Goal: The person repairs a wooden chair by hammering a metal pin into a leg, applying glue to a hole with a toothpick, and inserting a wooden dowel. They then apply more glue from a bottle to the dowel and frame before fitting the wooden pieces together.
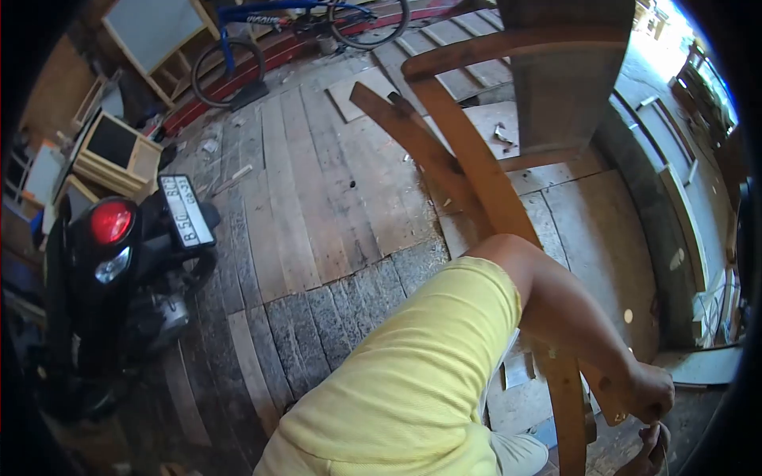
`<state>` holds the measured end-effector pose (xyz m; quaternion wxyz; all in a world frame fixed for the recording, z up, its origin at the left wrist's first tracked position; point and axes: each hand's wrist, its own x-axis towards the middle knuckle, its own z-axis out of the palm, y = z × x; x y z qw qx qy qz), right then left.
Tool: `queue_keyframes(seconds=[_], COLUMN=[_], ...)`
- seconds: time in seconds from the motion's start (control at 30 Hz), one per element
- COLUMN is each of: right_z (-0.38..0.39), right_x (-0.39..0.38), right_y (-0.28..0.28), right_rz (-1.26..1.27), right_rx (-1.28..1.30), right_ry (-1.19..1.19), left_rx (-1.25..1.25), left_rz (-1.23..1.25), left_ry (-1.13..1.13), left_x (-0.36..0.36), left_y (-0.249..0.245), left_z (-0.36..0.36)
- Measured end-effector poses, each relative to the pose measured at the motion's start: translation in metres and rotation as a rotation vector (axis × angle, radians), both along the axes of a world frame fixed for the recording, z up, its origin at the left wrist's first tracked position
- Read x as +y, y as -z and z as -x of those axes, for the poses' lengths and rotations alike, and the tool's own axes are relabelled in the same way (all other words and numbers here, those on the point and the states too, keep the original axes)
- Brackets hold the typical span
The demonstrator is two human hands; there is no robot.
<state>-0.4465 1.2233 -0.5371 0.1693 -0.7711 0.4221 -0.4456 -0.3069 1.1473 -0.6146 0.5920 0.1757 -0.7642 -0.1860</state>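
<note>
My left arm, in a yellow sleeve, reaches across a brown curved wooden frame (480,163) that looks like part of a chair. At the lower right my left hand (651,393) is closed, its fingers bunched over something too small to name. Just below it my right hand (652,451) is partly visible, with fingers pinched together near a thin pale strand (667,454). Both hands are close together beside the lower wooden piece (565,404) of the frame. A woven-looking panel (559,91) stands between the frame's upper parts.
A black motorbike (119,278) is parked on the left, near small wooden frames (119,155). A blue bicycle (305,24) stands at the back. Wooden boards (317,190) cover the floor, with scraps and shavings. A long grey-sided piece (647,186) lies along the right.
</note>
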Motion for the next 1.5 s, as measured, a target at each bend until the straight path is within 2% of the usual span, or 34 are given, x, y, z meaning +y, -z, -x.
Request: queue_keyframes(seconds=[0.17, 0.23, 0.37, 0.43, 0.47, 0.53, 0.57, 0.63, 0.77, 0.83, 0.87, 0.93, 0.97, 1.03, 1.07, 1.13, 1.17, 1.23, 1.27, 1.3, 1.4, 1.5], right_z=[-0.005, -0.007, -0.012, -0.013, -0.013, -0.018, -0.017, -0.016, -0.005, 0.023, 0.033, 0.052, 0.059, 0.056, 0.055, 0.044, 0.035, 0.015, 0.008, 0.021, 0.017, 0.011], right_x=[0.004, 0.005, 0.006, 0.006, 0.006, 0.008, 0.007, 0.008, 0.002, -0.016, -0.019, -0.024, -0.026, -0.026, -0.025, -0.016, -0.008, 0.003, 0.004, -0.005, -0.006, -0.006], right_y=[-0.001, 0.000, 0.008, 0.010, 0.007, -0.003, -0.002, 0.002, 0.012, 0.026, 0.028, 0.029, 0.030, 0.029, 0.029, 0.028, 0.026, 0.027, 0.030, 0.044, 0.043, 0.041], right_rz=[0.121, 0.235, 0.298, 0.504, 0.505, 0.658, 0.661, 0.182, 0.054, -0.302, -0.299, -0.676, -0.867, -1.252, -1.250, -0.634, -0.327, 0.288, 0.596, 0.315, 0.098, -0.007], right_rx=[0.120, 0.102, 0.009, 0.210, 0.211, 0.423, 0.422, -0.162, -0.313, -0.703, -0.709, -0.820, -0.874, -0.969, -0.971, -0.519, -0.292, 0.159, 0.382, 0.178, 0.027, 0.000], right_ry=[0.076, 0.069, 0.027, 0.137, 0.137, 0.068, 0.073, 0.052, 0.055, -0.182, -0.176, -0.245, -0.284, -0.373, -0.375, -0.227, -0.146, 0.016, 0.098, 0.184, 0.105, 0.053], left_rx=[0.056, 0.049, 0.052, 0.025, 0.027, -0.016, -0.018, 0.146, 0.135, 0.127, 0.123, -0.082, -0.088, -0.253, -0.256, -0.359, -0.360, -0.361, -0.367, -0.302, -0.228, -0.249], left_rz=[-0.070, -0.044, 0.027, -0.012, -0.011, -0.062, -0.058, 0.157, 0.151, 0.108, 0.108, 0.082, 0.080, 0.093, 0.093, -0.062, -0.062, -0.389, -0.385, -0.401, -0.395, -0.346], left_ry=[0.012, -0.008, -0.048, -0.072, -0.072, -0.129, -0.125, -0.014, 0.075, 0.177, 0.185, 0.269, 0.273, 0.383, 0.383, 0.052, 0.057, -0.010, -0.016, -0.010, -0.027, -0.063], left_x=[-0.005, -0.006, -0.007, -0.004, -0.003, -0.003, -0.007, -0.016, -0.019, -0.017, -0.017, -0.018, -0.018, -0.023, -0.024, -0.023, -0.023, -0.025, -0.021, -0.013, -0.006, -0.007], left_y=[-0.001, -0.004, -0.003, -0.003, -0.003, -0.003, -0.003, -0.005, -0.004, -0.005, -0.006, -0.007, -0.007, -0.003, 0.001, 0.013, 0.017, 0.021, 0.018, 0.016, 0.014, 0.018], left_z=[0.003, 0.003, 0.004, 0.004, 0.004, 0.004, 0.007, 0.014, 0.010, 0.003, -0.001, -0.006, -0.006, -0.002, 0.001, 0.009, 0.015, 0.019, 0.014, 0.008, 0.000, 0.005])
